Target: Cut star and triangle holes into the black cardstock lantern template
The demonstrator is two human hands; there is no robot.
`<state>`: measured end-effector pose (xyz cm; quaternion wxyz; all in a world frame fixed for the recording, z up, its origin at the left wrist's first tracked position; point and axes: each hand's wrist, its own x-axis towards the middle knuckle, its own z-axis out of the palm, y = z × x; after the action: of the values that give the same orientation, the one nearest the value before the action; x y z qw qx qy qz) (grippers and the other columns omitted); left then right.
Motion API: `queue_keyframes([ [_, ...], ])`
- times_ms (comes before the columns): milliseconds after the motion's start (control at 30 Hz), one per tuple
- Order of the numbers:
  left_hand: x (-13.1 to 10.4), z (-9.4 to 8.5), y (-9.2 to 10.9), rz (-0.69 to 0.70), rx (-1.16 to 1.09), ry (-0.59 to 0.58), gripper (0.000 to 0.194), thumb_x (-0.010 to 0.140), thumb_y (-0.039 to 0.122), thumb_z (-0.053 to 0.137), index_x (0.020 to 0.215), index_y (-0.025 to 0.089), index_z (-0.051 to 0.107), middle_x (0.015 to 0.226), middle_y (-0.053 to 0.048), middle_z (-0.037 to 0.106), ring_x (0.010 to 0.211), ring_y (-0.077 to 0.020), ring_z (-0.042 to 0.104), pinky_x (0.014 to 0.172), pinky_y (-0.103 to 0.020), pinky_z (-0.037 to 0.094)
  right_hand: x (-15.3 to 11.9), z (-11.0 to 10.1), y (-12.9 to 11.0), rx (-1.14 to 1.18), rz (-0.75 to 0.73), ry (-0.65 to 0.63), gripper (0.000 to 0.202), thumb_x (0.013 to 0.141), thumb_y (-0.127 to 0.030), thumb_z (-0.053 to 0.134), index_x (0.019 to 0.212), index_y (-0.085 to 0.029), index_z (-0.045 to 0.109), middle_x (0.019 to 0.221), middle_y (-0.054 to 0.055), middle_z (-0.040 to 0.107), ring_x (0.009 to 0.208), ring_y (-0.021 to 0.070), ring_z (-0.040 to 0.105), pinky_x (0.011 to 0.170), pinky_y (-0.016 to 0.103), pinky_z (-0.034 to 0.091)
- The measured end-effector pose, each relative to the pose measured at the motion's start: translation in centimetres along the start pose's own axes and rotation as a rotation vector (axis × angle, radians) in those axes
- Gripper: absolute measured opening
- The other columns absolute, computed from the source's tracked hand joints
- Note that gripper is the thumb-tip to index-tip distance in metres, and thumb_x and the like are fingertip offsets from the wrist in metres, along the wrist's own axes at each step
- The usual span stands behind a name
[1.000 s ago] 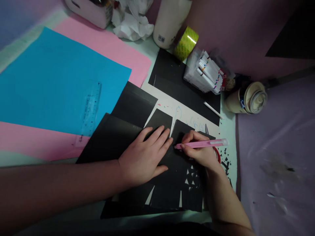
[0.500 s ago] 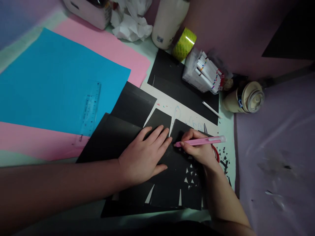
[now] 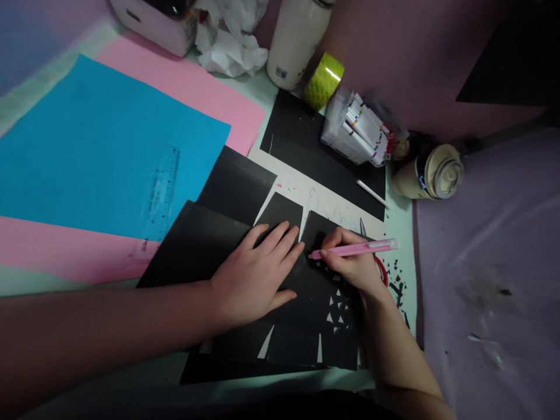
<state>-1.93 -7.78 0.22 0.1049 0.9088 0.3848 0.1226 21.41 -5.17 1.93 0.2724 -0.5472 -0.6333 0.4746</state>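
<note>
My left hand (image 3: 258, 280) lies flat with its fingers spread on black paper (image 3: 293, 315) that has slits and several small triangular holes cut in it. In my right hand (image 3: 350, 259) is a pink pen-shaped tool (image 3: 363, 248), pinched between thumb and fingers. The tool's tip touches the black paper just right of my left fingertips; what kind of tip it is cannot be made out. Red-handled scissors (image 3: 381, 270) lie partly hidden under my right hand.
Blue paper (image 3: 105, 140) with a clear ruler (image 3: 161, 186) lies left on pink paper (image 3: 175, 70). Behind stand a bottle (image 3: 297, 44), green-yellow tape (image 3: 324, 81), a marker box (image 3: 359, 128) and a lidded cup (image 3: 431, 175). Black scraps (image 3: 397, 286) lie right.
The whole view has shifted slightly. Both hands keep nearly the same place on the paper, and the pink tool's tip has barely moved.
</note>
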Motion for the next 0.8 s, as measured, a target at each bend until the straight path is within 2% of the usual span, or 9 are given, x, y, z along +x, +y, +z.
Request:
queue_keyframes([
  [500,-0.07,-0.05,-0.03,0.002,-0.009,-0.011,0.071,0.087,0.060,0.057,0.142,0.014,0.051,0.153,-0.014,0.044,0.142,-0.0313,0.033,0.113,-0.049,0.025,-0.01,-0.03,-0.35,0.003,0.008,-0.056,0.022,0.079,-0.026,0.075,0.070,-0.020,0.056,0.067,-0.001,0.064,0.060,0.0112,0.055,0.053,0.024,0.041],
  [800,-0.10,0.08,-0.06,0.003,-0.011,-0.006,0.072,0.086,0.061,0.058,0.141,0.014,0.051,0.153,-0.014,0.044,0.142,-0.0313,0.034,0.113,-0.049,0.024,0.05,0.07,-0.66,-0.010,0.019,-0.044,0.023,0.078,-0.027,0.076,0.069,-0.019,0.056,0.066,-0.001,0.062,0.058,0.0104,0.053,0.053,0.023,0.039],
])
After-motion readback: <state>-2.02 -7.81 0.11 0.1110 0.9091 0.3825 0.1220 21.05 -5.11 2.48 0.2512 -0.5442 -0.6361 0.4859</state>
